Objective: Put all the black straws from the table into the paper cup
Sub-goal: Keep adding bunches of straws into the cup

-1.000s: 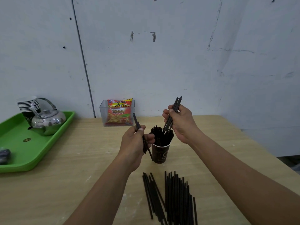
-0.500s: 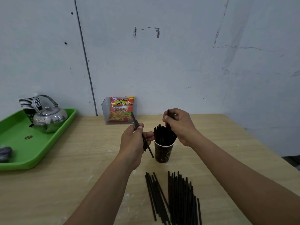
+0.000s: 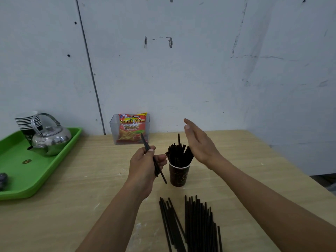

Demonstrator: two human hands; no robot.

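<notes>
A dark brown paper cup (image 3: 178, 176) stands mid-table, packed with several black straws (image 3: 179, 153) standing up out of it. My left hand (image 3: 145, 164) hovers just left of the cup and grips a few black straws (image 3: 159, 172) that slant down toward the cup's side. My right hand (image 3: 200, 142) is flat with straight fingers, held just right of and above the cup's straws, holding nothing. Two loose groups of black straws (image 3: 198, 224) lie on the table near the front edge.
A green tray (image 3: 20, 182) at the left carries a steel kettle (image 3: 51, 140) and a stack of paper cups (image 3: 27, 120). A clear box with a French fries packet (image 3: 131, 129) stands against the wall. The wooden table (image 3: 76, 188) ends at the right.
My right hand pushed its straws down into the cup, let go and opened, lifting beside the cup. My left hand kept its straws and stayed beside the cup.
</notes>
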